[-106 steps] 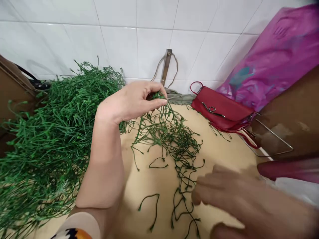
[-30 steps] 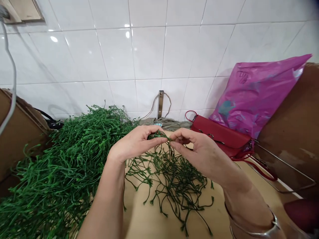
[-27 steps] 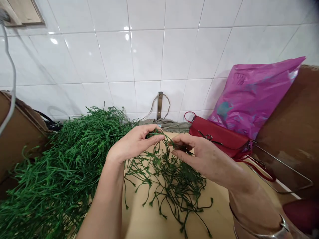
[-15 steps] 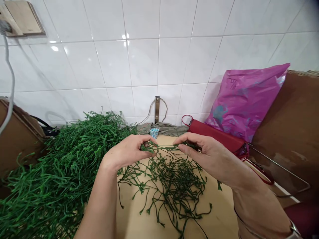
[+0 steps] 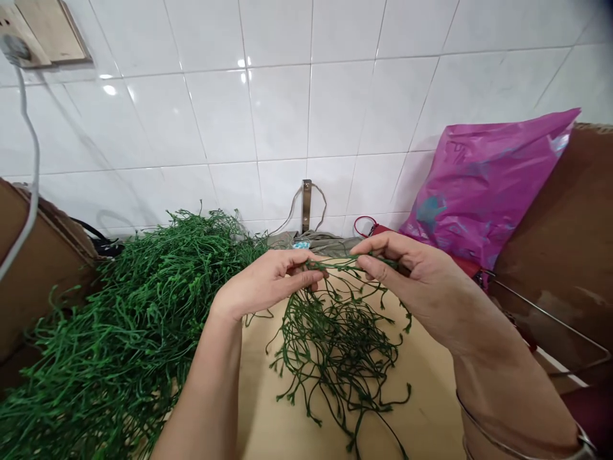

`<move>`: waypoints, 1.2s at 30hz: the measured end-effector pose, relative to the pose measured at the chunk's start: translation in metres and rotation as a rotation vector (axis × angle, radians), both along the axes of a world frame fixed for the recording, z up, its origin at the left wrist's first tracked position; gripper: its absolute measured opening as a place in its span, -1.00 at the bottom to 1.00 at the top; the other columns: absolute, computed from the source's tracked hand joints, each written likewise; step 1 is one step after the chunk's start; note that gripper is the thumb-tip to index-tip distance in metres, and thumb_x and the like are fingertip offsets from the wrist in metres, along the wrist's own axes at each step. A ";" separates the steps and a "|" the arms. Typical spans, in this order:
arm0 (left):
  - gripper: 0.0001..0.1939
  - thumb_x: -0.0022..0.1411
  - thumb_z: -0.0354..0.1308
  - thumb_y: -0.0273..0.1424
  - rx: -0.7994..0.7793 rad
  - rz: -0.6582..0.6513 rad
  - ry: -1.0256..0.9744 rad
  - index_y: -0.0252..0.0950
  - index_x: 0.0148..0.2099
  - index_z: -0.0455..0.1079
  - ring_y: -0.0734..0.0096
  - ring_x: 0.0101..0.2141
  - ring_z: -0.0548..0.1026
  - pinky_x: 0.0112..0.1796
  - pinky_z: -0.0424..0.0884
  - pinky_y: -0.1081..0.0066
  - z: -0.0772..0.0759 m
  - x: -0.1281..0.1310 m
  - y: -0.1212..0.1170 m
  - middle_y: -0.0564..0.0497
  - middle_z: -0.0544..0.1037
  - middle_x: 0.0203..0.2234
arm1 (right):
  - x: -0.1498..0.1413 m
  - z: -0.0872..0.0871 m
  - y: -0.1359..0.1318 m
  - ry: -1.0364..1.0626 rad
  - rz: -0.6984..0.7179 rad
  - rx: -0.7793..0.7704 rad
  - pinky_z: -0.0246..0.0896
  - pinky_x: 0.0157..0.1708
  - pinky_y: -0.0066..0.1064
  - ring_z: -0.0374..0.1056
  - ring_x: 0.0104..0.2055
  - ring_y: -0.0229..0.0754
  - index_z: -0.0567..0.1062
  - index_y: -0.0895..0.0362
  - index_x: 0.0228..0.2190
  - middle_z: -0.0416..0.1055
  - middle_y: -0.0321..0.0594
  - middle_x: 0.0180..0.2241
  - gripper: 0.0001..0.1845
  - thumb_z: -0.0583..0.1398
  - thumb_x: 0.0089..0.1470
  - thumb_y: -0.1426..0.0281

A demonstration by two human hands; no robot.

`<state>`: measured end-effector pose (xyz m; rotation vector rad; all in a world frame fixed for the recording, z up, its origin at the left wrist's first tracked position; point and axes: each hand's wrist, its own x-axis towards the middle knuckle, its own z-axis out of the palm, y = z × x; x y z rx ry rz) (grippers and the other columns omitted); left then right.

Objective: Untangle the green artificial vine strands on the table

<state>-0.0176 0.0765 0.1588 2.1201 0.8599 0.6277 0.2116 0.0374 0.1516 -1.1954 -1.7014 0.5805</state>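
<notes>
A bunch of dark green plastic plant stems (image 5: 335,338) hangs over the tan table (image 5: 268,409), its tips trailing on the surface. My left hand (image 5: 268,284) pinches the top of the bunch between thumb and fingers. My right hand (image 5: 416,281) is closed on one stem at the same height, a little to the right, and a short green length stretches between the two hands. A metal bangle sits on my right wrist.
A big heap of brighter green stems (image 5: 119,326) covers the left of the table. A brown cardboard box (image 5: 33,255) stands far left. A pink plastic bag (image 5: 479,185), a red handbag (image 5: 460,263), a wire rack (image 5: 546,319) and a brown board stand right. White tiled wall behind.
My right hand came up from the table and took hold of a stem beside my left hand. Both hands have lifted the bunch slightly and drawn a stem out between them.
</notes>
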 end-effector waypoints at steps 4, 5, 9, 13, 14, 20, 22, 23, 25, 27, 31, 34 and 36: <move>-0.70 0.41 0.05 -0.17 0.040 0.080 -0.098 -0.27 -0.02 0.41 0.49 -0.42 0.34 -0.35 0.28 0.44 -0.003 -0.003 0.004 0.10 0.41 -0.45 | 0.008 -0.004 0.003 0.025 0.096 -0.044 0.44 -0.28 -0.37 0.47 -0.22 -0.15 0.52 0.08 -0.14 0.57 -0.18 -0.24 -0.67 0.31 0.12 0.17; -0.69 0.41 0.04 -0.16 0.042 0.100 -0.113 -0.27 0.00 0.40 0.50 -0.44 0.31 -0.38 0.26 0.46 -0.004 -0.003 0.004 0.12 0.38 -0.47 | 0.010 -0.004 0.003 0.012 0.146 -0.069 0.47 -0.20 -0.33 0.50 -0.16 -0.12 0.52 0.08 -0.10 0.59 -0.15 -0.18 -0.64 0.32 0.11 0.18; -0.70 0.40 0.05 -0.15 0.012 0.115 -0.172 -0.28 -0.06 0.39 0.51 -0.46 0.26 -0.40 0.23 0.48 -0.005 -0.005 0.006 0.14 0.31 -0.49 | 0.022 -0.005 0.000 -0.106 0.308 -0.149 0.49 0.01 -0.17 0.51 0.01 -0.02 0.53 0.05 0.02 0.58 -0.09 -0.01 -0.54 0.33 0.12 0.16; -0.71 0.38 0.07 -0.14 0.027 0.151 -0.207 -0.28 -0.15 0.37 0.53 -0.48 0.22 -0.40 0.21 0.47 -0.005 -0.004 0.007 0.15 0.26 -0.51 | 0.035 -0.006 -0.002 -0.176 0.241 -0.147 0.56 -0.19 -0.23 0.56 -0.11 -0.01 0.58 0.04 -0.04 0.62 -0.09 -0.11 -0.50 0.29 0.12 -0.01; -0.71 0.38 0.08 -0.14 0.049 0.158 -0.183 -0.28 -0.16 0.38 0.53 -0.48 0.20 -0.40 0.20 0.47 -0.006 -0.003 0.007 0.15 0.27 -0.50 | 0.036 -0.005 -0.002 -0.186 0.187 -0.123 0.55 -0.28 -0.27 0.56 -0.17 -0.03 0.60 0.04 -0.09 0.63 -0.10 -0.17 -0.50 0.27 0.11 -0.05; -0.69 0.36 0.09 -0.12 0.076 0.148 -0.032 -0.26 -0.15 0.44 0.53 -0.50 0.20 -0.43 0.16 0.45 -0.011 0.011 0.007 0.15 0.29 -0.52 | 0.012 0.001 -0.001 -0.124 0.132 -0.075 0.48 -0.31 -0.34 0.54 -0.24 -0.11 0.60 0.07 -0.17 0.62 -0.15 -0.21 -0.59 0.23 0.18 0.01; -0.68 0.36 0.09 -0.11 0.049 0.136 -0.025 -0.26 -0.14 0.44 0.52 -0.48 0.25 -0.41 0.19 0.44 -0.014 0.014 0.010 0.14 0.32 -0.51 | 0.004 0.002 0.000 -0.119 0.178 -0.102 0.47 -0.28 -0.34 0.53 -0.24 -0.14 0.60 0.08 -0.16 0.62 -0.15 -0.20 -0.64 0.25 0.19 0.09; -0.68 0.36 0.09 -0.11 0.039 0.125 -0.024 -0.26 -0.14 0.44 0.51 -0.46 0.28 -0.39 0.22 0.44 -0.016 0.014 0.011 0.13 0.35 -0.49 | 0.001 0.001 0.000 -0.131 0.190 -0.104 0.46 -0.27 -0.34 0.52 -0.25 -0.15 0.61 0.08 -0.17 0.62 -0.16 -0.21 -0.67 0.25 0.19 0.12; -0.69 0.35 0.10 -0.12 0.015 0.098 -0.028 -0.27 -0.15 0.44 0.50 -0.43 0.32 -0.34 0.26 0.42 -0.019 0.014 0.016 0.11 0.39 -0.46 | -0.001 0.000 0.002 -0.169 0.195 -0.091 0.43 -0.27 -0.34 0.50 -0.28 -0.17 0.63 0.08 -0.23 0.62 -0.19 -0.27 -0.73 0.25 0.18 0.17; -0.69 0.35 0.11 -0.13 -0.002 0.077 -0.040 -0.29 -0.18 0.43 0.50 -0.40 0.34 -0.29 0.28 0.41 -0.021 0.013 0.019 0.09 0.42 -0.43 | 0.000 -0.001 0.005 -0.193 0.173 -0.092 0.40 -0.30 -0.35 0.47 -0.31 -0.18 0.63 0.07 -0.30 0.61 -0.22 -0.33 -0.76 0.27 0.16 0.17; -0.70 0.34 0.12 -0.15 0.005 0.056 -0.069 -0.30 -0.23 0.43 0.49 -0.36 0.36 -0.24 0.28 0.41 -0.023 0.012 0.024 0.08 0.46 -0.40 | 0.002 -0.006 0.010 -0.184 0.103 -0.105 0.34 -0.36 -0.35 0.44 -0.33 -0.18 0.63 0.09 -0.27 0.60 -0.20 -0.33 -0.70 0.27 0.12 0.13; -0.71 0.34 0.13 -0.16 0.014 0.041 -0.083 -0.30 -0.25 0.44 0.50 -0.36 0.36 -0.24 0.29 0.41 -0.025 0.015 0.025 0.07 0.46 -0.40 | 0.000 -0.010 0.014 -0.226 0.124 -0.090 0.27 -0.40 -0.36 0.39 -0.39 -0.20 0.61 0.11 -0.34 0.56 -0.23 -0.41 -0.72 0.26 0.10 0.16; -0.71 0.34 0.13 -0.16 0.007 0.036 -0.088 -0.30 -0.24 0.45 0.49 -0.35 0.37 -0.22 0.29 0.40 -0.026 0.016 0.026 0.07 0.46 -0.40 | -0.002 -0.012 0.016 -0.242 0.121 -0.090 0.21 -0.43 -0.38 0.34 -0.43 -0.23 0.56 0.11 -0.40 0.51 -0.27 -0.46 -0.76 0.23 0.11 0.20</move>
